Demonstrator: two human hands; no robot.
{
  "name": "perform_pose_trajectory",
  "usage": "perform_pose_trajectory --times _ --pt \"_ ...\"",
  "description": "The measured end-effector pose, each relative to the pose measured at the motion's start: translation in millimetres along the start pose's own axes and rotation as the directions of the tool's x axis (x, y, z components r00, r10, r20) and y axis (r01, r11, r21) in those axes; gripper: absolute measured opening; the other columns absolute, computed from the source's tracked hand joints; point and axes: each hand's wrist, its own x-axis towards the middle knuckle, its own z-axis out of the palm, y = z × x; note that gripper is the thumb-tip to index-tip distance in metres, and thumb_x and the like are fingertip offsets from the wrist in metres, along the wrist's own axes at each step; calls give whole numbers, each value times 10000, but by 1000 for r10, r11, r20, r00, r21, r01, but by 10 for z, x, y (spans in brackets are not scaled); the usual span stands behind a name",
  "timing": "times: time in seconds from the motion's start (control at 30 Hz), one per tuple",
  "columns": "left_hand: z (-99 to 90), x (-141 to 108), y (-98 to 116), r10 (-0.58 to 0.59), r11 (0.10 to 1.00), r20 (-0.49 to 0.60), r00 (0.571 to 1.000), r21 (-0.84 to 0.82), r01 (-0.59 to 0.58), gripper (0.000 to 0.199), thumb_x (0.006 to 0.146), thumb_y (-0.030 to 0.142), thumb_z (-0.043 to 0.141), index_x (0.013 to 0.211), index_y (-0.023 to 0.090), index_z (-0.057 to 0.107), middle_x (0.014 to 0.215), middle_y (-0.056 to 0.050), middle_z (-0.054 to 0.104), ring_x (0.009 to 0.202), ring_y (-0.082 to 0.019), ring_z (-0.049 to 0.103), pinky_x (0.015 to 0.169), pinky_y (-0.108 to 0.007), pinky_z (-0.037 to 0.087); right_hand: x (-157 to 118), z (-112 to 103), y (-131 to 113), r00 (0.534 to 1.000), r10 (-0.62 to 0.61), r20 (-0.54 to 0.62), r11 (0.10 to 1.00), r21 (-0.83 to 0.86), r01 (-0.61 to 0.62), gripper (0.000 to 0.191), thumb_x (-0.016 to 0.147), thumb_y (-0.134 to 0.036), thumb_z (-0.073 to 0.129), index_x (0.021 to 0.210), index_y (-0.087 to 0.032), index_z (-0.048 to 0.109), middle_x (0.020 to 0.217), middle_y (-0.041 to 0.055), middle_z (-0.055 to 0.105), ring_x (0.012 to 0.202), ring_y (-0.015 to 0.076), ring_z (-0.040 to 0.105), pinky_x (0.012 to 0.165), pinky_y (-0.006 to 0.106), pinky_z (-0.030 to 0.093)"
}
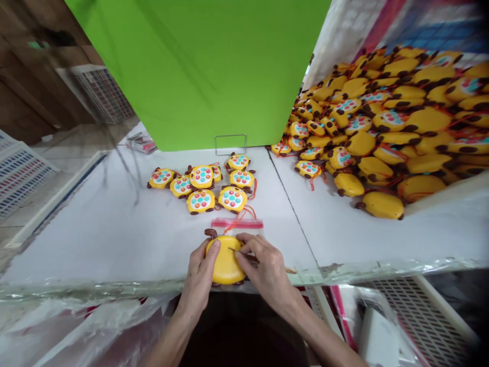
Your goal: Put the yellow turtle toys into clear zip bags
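A yellow toy (225, 264) with brown feet and an orange cord is held near the table's front edge, its plain side up. My left hand (199, 267) grips its left side, thumb on top. My right hand (265, 265) pinches a thin dark tool (248, 256), whose tip is at the toy's plain surface. Beneath the cord, just beyond the toy, lies a clear bag with a pink strip (252, 224). Several similar toys (201, 176) sit button side up beyond the bag.
A tall green panel (214, 76) stands at the table's back. To the right is a large pile of yellow toys (382, 132). Small packets (141, 142) lie at the back left. White baskets (23, 173) stand on the left, and another crate (424, 311) is below the table at right.
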Motion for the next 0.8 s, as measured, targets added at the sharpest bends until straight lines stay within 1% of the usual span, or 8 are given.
perform_pose_trajectory --times 0.13,0.27,0.37,0.43,0.57,0.7,0.73,0.8 --pt "-24 8 -23 13 999 -7 1000 30 -13 334 729 489 595 764 159 562 574 31 542 493 -111 513 428 -174 392 20 28 6 999 -25 31 999 -34 26 133 786 -108 528 690 -199 513 1060 104 641 955 227 605 763 356 515" --pt "-37 19 -14 -23 1000 -15 1000 -8 23 333 710 473 621 800 156 573 608 19 569 515 -127 545 465 -198 441 30 20 27 1000 4 0 1000 -23 -4 129 788 -111 519 701 -206 518 977 83 663 869 200 632 741 330 519" --pt "-52 40 2 -4 1000 -31 1000 8 4 354 684 482 641 775 144 588 583 17 563 493 -123 534 426 -187 426 7 -3 41 997 8 76 1000 25 -10 131 774 -119 535 673 -201 521 1035 95 646 976 215 615 742 298 518" --pt "-66 54 7 -9 1000 -15 1000 17 10 366 682 487 641 786 139 599 568 15 561 477 -125 532 397 -186 418 -7 -22 50 994 12 111 999 51 -18 133 773 -125 535 664 -200 518 1075 101 633 1002 217 609 731 284 522" --pt "-108 78 -16 -76 997 25 997 8 76 367 710 478 619 871 148 611 604 6 594 477 -139 558 384 -204 438 -15 -48 65 995 54 86 997 59 -59 159 780 -106 513 659 -209 501 950 74 669 926 193 638 703 270 525" --pt "-152 99 -46 -34 999 30 999 41 33 333 722 478 611 800 154 606 578 22 582 459 -119 539 394 -191 437 -42 -42 64 987 -4 161 999 32 -1 125 779 -126 540 680 -199 515 1102 107 629 1057 222 588 732 279 517" --pt "-157 99 -47 -34 998 39 999 44 32 328 722 477 611 786 156 602 578 24 581 463 -117 540 405 -191 443 -46 -40 65 987 -7 160 1000 23 3 120 784 -128 537 688 -197 516 1109 110 627 1043 221 596 727 280 518" --pt "-157 90 -41 -53 997 56 997 52 50 322 725 474 610 783 158 594 581 22 583 477 -125 552 425 -201 459 -44 -38 70 992 3 127 1000 1 -3 122 793 -120 520 700 -199 515 1035 97 655 944 206 634 700 282 522"
